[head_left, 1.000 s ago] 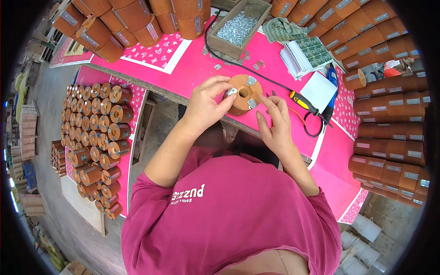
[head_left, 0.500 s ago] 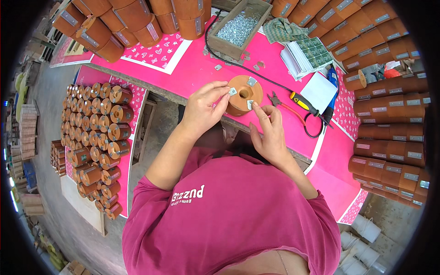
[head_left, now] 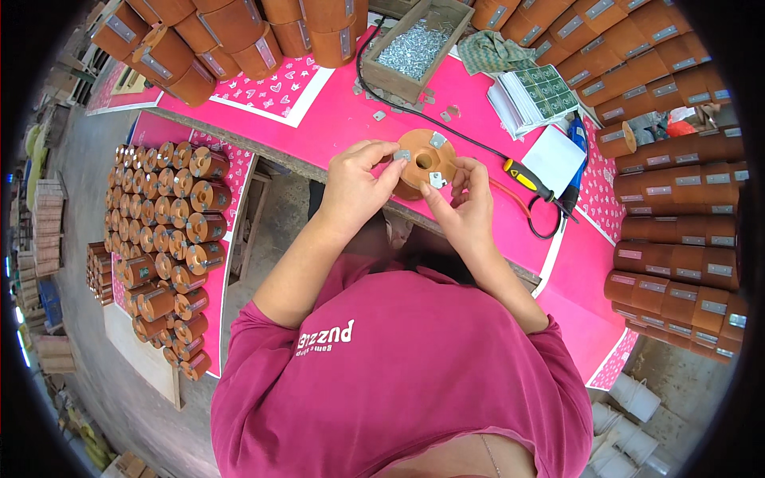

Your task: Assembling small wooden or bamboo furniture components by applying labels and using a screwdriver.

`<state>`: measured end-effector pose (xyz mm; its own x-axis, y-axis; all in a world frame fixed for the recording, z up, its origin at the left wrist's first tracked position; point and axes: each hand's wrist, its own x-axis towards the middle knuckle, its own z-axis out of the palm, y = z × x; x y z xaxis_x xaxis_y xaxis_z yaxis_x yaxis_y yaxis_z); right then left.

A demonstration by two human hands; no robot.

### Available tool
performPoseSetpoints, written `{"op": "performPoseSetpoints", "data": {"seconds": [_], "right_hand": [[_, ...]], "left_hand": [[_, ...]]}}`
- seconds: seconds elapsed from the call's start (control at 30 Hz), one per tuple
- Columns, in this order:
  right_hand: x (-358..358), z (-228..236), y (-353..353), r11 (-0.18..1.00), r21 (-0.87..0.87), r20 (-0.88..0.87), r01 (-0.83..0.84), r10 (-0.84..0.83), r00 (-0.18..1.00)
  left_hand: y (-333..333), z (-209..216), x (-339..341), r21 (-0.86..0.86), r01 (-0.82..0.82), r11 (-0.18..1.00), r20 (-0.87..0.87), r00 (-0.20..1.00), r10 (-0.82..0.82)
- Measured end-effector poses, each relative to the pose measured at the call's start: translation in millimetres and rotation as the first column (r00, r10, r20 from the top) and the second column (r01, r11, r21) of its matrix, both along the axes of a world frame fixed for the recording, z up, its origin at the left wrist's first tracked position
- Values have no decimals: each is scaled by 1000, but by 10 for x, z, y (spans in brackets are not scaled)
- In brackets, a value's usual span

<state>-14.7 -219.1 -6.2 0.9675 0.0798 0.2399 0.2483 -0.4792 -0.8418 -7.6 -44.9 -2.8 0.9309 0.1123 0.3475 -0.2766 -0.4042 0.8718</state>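
An orange-brown wooden cylinder (head_left: 418,170) with a round centre hole stands near the table's front edge. On its top lie small metal plates: one far plate (head_left: 437,140), one near plate (head_left: 436,180) and one left plate (head_left: 402,154). My left hand (head_left: 360,185) pinches the left plate between thumb and fingers at the cylinder's rim. My right hand (head_left: 464,205) is closed at the right rim, its thumb by the near plate and its curled fingers along the cylinder's side. Whether anything small lies between those fingers is hidden.
Red-handled pliers (head_left: 518,197), partly behind my right hand, and a yellow-black screwdriver (head_left: 528,178) lie to the right. Beyond stand a wooden box of screws (head_left: 413,49) and a stack of cards (head_left: 532,99). Stacked cylinders (head_left: 677,187) line the right; more cylinders (head_left: 171,231) fill the left table.
My right hand has shifted; its index finger has left the near plate for the right rim, and the thumb has come in beside the plate. The left hand stays at the left plate.
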Motion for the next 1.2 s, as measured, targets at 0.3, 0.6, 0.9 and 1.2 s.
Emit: {"op": "performPoseSetpoints", "data": {"seconds": [0.3, 0.6, 0.9, 1.2], "right_hand": [[29, -155, -37, 976, 219, -86, -5, 24, 996], [-41, -151, -72, 994, 30, 161, -110, 104, 982], [-67, -131, -57, 993, 39, 137, -107, 101, 985], [-73, -91, -87, 961, -269, 353, -63, 159, 922]], "left_hand": [[-1, -24, 6, 115, -9, 993, 144, 990, -8], [31, -71, -36, 205, -5, 979, 247, 968, -47], [33, -88, -50, 151, -3, 988, 218, 975, -30], [35, -28, -105, 337, 15, 941, 207, 974, -90]]}}
